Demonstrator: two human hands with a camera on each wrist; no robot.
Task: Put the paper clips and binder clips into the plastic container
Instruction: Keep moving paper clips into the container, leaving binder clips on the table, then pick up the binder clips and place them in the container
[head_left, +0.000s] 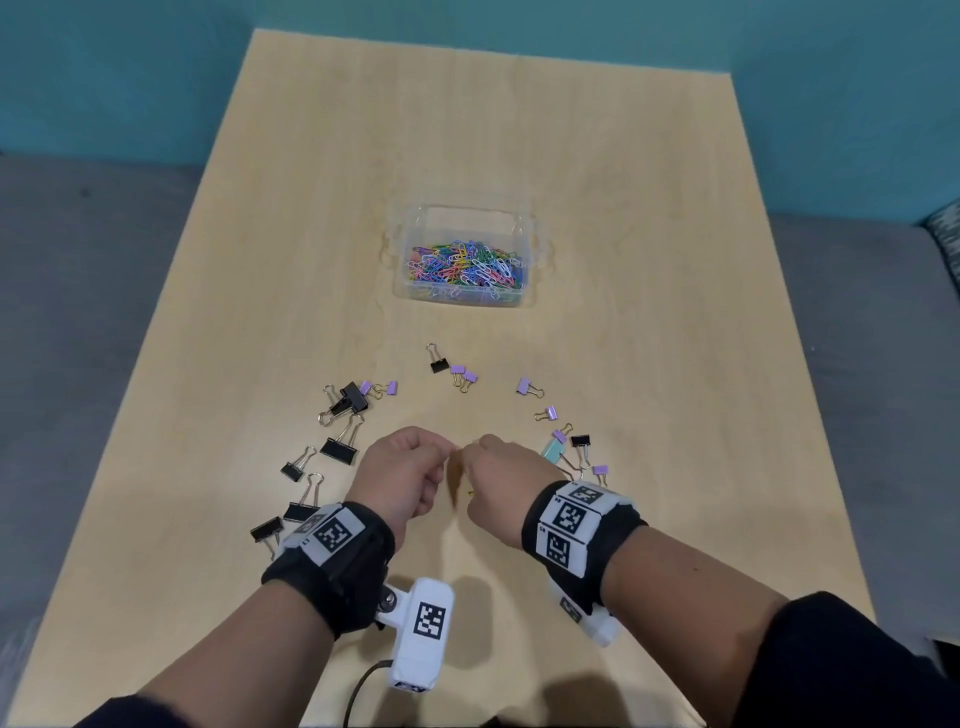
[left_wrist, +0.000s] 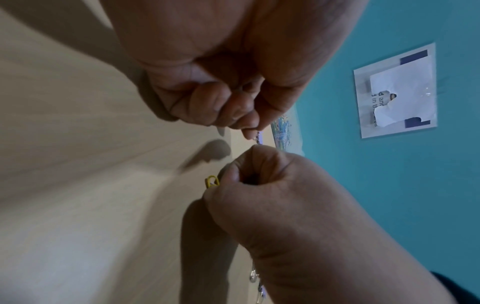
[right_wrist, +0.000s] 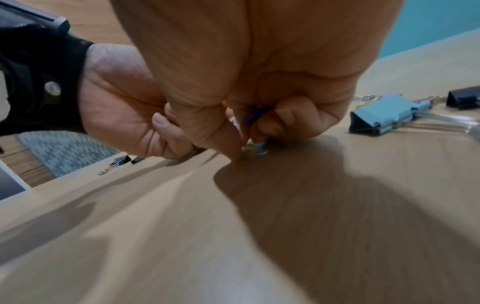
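My right hand (head_left: 475, 448) hovers low over the wooden table (head_left: 623, 208), fingers curled round a few paper clips: a yellow paper clip (left_wrist: 213, 182) sticks out of the fist, a blue paper clip (right_wrist: 257, 116) shows between the fingers, and the fingertips (right_wrist: 235, 152) pinch more at the table top. My left hand (head_left: 451, 448) is right beside it, fingers curled and thumb against forefinger, with nothing visible in it. The clear plastic container (head_left: 462, 300) stands further back in the centre with several coloured paper clips (head_left: 467, 262) inside.
Several binder clips lie in an arc around my hands: black binder clips (head_left: 337, 447) on the left, purple binder clips (head_left: 529, 387) ahead, and a teal binder clip (head_left: 551, 451) (right_wrist: 381, 113) next to my right hand. The table's edges drop to grey floor.
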